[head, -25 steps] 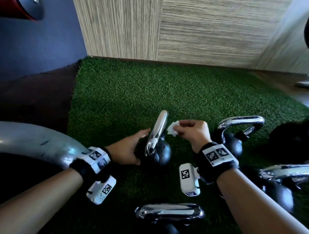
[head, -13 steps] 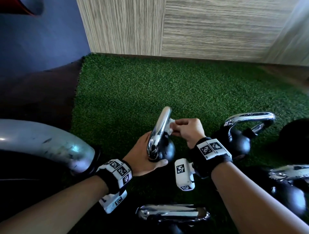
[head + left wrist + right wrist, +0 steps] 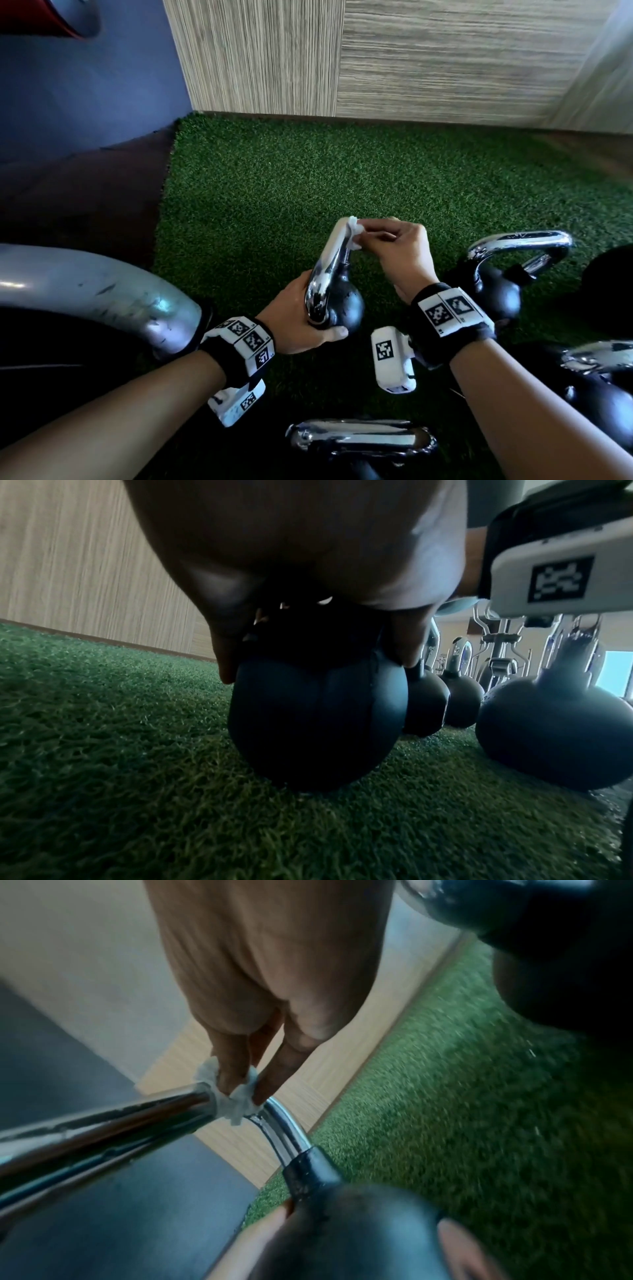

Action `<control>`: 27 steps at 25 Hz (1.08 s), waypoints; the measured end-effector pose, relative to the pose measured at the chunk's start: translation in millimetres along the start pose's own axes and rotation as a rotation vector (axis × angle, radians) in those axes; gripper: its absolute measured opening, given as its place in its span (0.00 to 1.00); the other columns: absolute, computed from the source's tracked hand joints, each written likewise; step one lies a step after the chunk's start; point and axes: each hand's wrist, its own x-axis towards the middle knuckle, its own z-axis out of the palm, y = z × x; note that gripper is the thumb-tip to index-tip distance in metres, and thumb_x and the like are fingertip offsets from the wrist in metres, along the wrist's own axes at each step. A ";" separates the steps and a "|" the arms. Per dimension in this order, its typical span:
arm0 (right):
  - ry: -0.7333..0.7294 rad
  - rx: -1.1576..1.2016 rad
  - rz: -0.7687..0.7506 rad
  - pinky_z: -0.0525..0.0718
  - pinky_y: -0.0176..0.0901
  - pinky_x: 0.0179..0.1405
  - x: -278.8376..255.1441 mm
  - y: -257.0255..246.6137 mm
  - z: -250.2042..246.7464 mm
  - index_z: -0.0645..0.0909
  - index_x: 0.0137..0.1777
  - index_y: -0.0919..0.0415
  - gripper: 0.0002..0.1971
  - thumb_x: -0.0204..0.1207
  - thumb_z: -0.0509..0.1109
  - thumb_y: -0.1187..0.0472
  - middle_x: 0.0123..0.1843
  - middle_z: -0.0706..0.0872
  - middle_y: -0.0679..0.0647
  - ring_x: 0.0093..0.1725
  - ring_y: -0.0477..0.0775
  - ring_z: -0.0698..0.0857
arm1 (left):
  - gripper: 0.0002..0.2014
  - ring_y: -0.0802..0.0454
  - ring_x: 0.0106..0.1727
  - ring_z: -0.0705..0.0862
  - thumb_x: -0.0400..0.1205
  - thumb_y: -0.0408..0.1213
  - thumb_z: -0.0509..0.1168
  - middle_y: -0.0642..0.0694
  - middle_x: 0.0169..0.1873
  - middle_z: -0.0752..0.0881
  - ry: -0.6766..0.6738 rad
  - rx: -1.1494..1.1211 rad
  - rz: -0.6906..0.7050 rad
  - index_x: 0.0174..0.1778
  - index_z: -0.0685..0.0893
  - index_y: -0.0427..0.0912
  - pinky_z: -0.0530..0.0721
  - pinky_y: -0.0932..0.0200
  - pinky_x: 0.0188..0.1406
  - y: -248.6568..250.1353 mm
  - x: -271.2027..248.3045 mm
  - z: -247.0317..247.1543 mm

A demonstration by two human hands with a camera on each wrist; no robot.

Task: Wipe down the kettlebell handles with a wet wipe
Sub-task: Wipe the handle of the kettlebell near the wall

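Wet wipe (image 3: 353, 234) mostly hidden under right hand (image 3: 399, 251)

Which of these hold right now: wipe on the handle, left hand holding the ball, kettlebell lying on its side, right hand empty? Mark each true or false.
1. The wet wipe touches the chrome handle. True.
2. The left hand grips the kettlebell at its black ball. True.
3. That kettlebell lies flat on the green turf. False: it is tilted, handle up, ball on the turf.
4. The right hand holds nothing. False: its fingers pinch the wipe.
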 end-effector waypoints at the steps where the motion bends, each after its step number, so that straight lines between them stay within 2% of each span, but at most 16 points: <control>1: -0.064 -0.040 -0.059 0.91 0.42 0.49 -4.1 -5.0 -3.3 0.94 0.49 0.56 0.11 0.68 0.84 0.68 0.46 0.94 0.51 0.44 0.50 0.93 | 0.46 0.64 0.70 0.81 0.62 0.66 0.81 0.60 0.68 0.82 -0.014 0.007 -0.002 0.75 0.74 0.56 0.81 0.50 0.74 -0.7 0.7 -0.8; 3: -0.157 -0.129 -0.134 0.91 0.44 0.51 -5.9 -10.2 -8.8 0.94 0.49 0.56 0.12 0.68 0.84 0.68 0.47 0.94 0.50 0.46 0.52 0.93 | 0.45 0.62 0.70 0.81 0.63 0.66 0.80 0.57 0.68 0.82 -0.025 0.032 0.014 0.75 0.75 0.55 0.80 0.50 0.75 3.1 1.1 -3.7; 6: -0.180 -0.128 -0.094 0.90 0.42 0.47 2.9 -20.0 -12.6 0.92 0.54 0.61 0.13 0.70 0.82 0.70 0.49 0.94 0.54 0.43 0.49 0.93 | 0.42 0.56 0.71 0.81 0.63 0.64 0.78 0.52 0.69 0.81 -0.067 0.108 0.010 0.74 0.75 0.57 0.77 0.50 0.77 13.0 6.3 -6.3; 8: -0.250 -0.109 -0.110 0.88 0.38 0.45 -0.6 -27.3 -12.5 0.92 0.53 0.64 0.12 0.70 0.81 0.72 0.47 0.94 0.53 0.41 0.44 0.92 | 0.41 0.57 0.69 0.81 0.62 0.67 0.76 0.55 0.68 0.81 -0.114 0.156 -0.044 0.72 0.76 0.61 0.78 0.51 0.76 15.5 12.2 -8.7; 10: -0.376 -0.142 -0.148 0.87 0.37 0.45 -14.2 -34.7 -9.6 0.93 0.49 0.62 0.10 0.68 0.84 0.69 0.42 0.94 0.49 0.41 0.44 0.92 | 0.43 0.62 0.66 0.82 0.60 0.68 0.77 0.60 0.66 0.83 -0.126 0.140 -0.101 0.72 0.76 0.62 0.79 0.55 0.75 13.1 15.4 -12.2; 12: -0.480 -0.192 -0.177 0.91 0.46 0.51 -28.0 -41.4 -3.9 0.94 0.46 0.58 0.09 0.67 0.86 0.64 0.42 0.95 0.50 0.44 0.51 0.94 | 0.44 0.66 0.65 0.83 0.60 0.67 0.79 0.64 0.65 0.84 -0.108 0.087 -0.134 0.73 0.76 0.61 0.79 0.58 0.75 12.5 17.7 -16.2; 13: -0.483 -0.212 -0.190 0.91 0.52 0.54 -29.3 -43.6 -0.8 0.94 0.46 0.57 0.08 0.66 0.86 0.63 0.42 0.95 0.50 0.45 0.54 0.94 | 0.43 0.65 0.65 0.83 0.61 0.65 0.80 0.64 0.66 0.84 -0.110 0.080 -0.140 0.73 0.76 0.61 0.78 0.59 0.75 13.7 18.8 -18.0; 15: -0.428 -0.185 -0.190 0.91 0.61 0.58 -23.0 -45.6 4.9 0.94 0.45 0.57 0.09 0.66 0.87 0.64 0.43 0.96 0.51 0.46 0.57 0.94 | 0.38 0.63 0.65 0.84 0.64 0.62 0.80 0.63 0.65 0.86 -0.131 0.082 -0.127 0.71 0.79 0.61 0.78 0.58 0.75 17.3 22.3 -22.0; 17: -0.371 -0.144 -0.171 0.90 0.63 0.59 -19.3 -43.6 9.0 0.94 0.46 0.60 0.09 0.65 0.87 0.66 0.43 0.96 0.53 0.47 0.58 0.94 | 0.35 0.62 0.66 0.84 0.66 0.61 0.79 0.61 0.65 0.86 -0.149 0.062 -0.113 0.70 0.80 0.62 0.78 0.55 0.76 20.4 25.8 -25.1; 19: -0.396 -0.158 -0.150 0.91 0.61 0.58 -23.5 -37.6 11.2 0.94 0.44 0.59 0.09 0.64 0.87 0.65 0.43 0.96 0.53 0.46 0.58 0.94 | 0.34 0.61 0.67 0.84 0.67 0.61 0.78 0.61 0.65 0.86 -0.170 0.055 -0.123 0.70 0.81 0.60 0.78 0.53 0.76 19.6 28.9 -28.3; 22: -0.441 -0.224 -0.094 0.92 0.54 0.54 -32.1 -23.8 13.1 0.94 0.41 0.57 0.09 0.61 0.89 0.65 0.40 0.95 0.51 0.44 0.55 0.94 | 0.26 0.54 0.60 0.88 0.69 0.61 0.77 0.54 0.55 0.90 -0.206 0.068 -0.085 0.58 0.85 0.52 0.84 0.44 0.68 15.1 31.9 -29.2; 25: -0.477 -0.370 -0.118 0.86 0.36 0.45 -31.0 -14.3 10.7 0.94 0.40 0.54 0.10 0.62 0.88 0.66 0.37 0.94 0.46 0.37 0.40 0.90 | 0.23 0.54 0.54 0.89 0.68 0.59 0.78 0.53 0.49 0.89 -0.207 0.090 -0.055 0.52 0.85 0.51 0.86 0.42 0.63 12.0 29.9 -28.2; 27: -0.541 -0.462 -0.155 0.81 0.26 0.41 -31.9 -12.7 9.4 0.94 0.43 0.52 0.11 0.64 0.86 0.68 0.38 0.94 0.46 0.36 0.36 0.88 | 0.23 0.56 0.53 0.88 0.68 0.58 0.80 0.55 0.48 0.89 -0.205 0.112 -0.031 0.52 0.85 0.49 0.86 0.44 0.63 9.6 26.4 -27.2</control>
